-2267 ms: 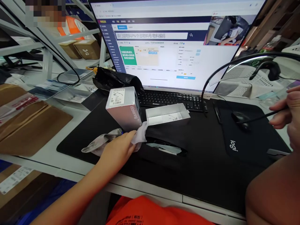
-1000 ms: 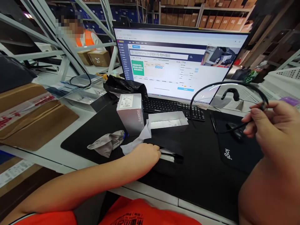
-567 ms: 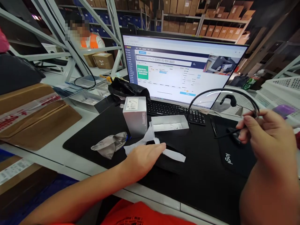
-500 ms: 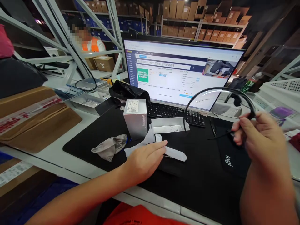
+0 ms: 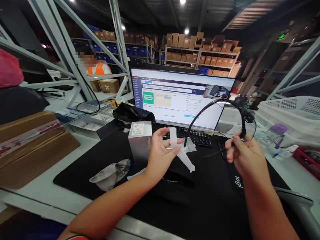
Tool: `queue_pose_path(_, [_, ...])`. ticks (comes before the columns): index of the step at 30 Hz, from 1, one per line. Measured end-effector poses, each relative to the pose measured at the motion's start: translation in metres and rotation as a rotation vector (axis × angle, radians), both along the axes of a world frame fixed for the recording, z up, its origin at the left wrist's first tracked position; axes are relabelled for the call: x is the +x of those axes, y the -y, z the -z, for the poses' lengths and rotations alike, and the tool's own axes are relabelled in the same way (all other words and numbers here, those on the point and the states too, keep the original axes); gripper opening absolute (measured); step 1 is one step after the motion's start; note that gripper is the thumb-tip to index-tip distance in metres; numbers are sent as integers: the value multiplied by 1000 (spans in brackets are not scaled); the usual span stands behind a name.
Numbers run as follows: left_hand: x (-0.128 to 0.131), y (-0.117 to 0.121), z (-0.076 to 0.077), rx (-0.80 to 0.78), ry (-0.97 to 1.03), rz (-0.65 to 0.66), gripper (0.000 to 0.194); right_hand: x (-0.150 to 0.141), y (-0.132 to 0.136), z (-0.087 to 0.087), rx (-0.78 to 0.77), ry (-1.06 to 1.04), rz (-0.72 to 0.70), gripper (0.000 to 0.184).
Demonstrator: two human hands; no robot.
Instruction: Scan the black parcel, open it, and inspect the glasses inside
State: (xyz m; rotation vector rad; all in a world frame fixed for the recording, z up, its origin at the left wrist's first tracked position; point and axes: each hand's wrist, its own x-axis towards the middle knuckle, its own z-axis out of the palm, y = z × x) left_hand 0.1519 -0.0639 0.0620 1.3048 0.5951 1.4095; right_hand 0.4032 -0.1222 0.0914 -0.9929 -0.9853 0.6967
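A strip of white wrapping paper (image 5: 186, 160) is held between the thumb and fingers of my left hand (image 5: 160, 156). Its lower end hangs down to the right over the black desk mat (image 5: 210, 200). My right hand (image 5: 246, 155) grips a thin black headset (image 5: 246, 115) by one end, and its curved band arches left toward my left hand. Just left of my left hand stands a silver box (image 5: 140, 146) with a label on top. Behind the paper lies an open pale box part (image 5: 191, 146), partly hidden. A crumpled grey pouch (image 5: 110, 175) rests nearer me.
A monitor (image 5: 172, 100) and keyboard (image 5: 203, 139) stand behind the hands. Cardboard boxes (image 5: 32, 150) are stacked left, beside a metal frame. White baskets (image 5: 282, 116) and a red tray (image 5: 306, 160) sit right. A person in an orange vest (image 5: 98, 68) is beyond the frame.
My left hand has risen from the mat, turned, and lifted the white paper strip. The headset stays in my right hand. My view has tilted upward.
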Motion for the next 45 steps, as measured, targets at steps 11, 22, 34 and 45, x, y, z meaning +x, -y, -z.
queue_pose_path(11, [0,1,5,-197,-33,301,46,-5,-2,-1,59,-31,60,44])
queue_pose_path(22, [0,0,6,-200,-54,305,40,-7,-1,4,50,23,19,38])
queue_pose_path(34, [-6,-1,3,-202,-100,312,48,3,2,3,-158,308,-55,44])
queue_pose_path(45, [-9,-11,3,-144,-326,342,35,24,32,-17,-402,666,-150,51])
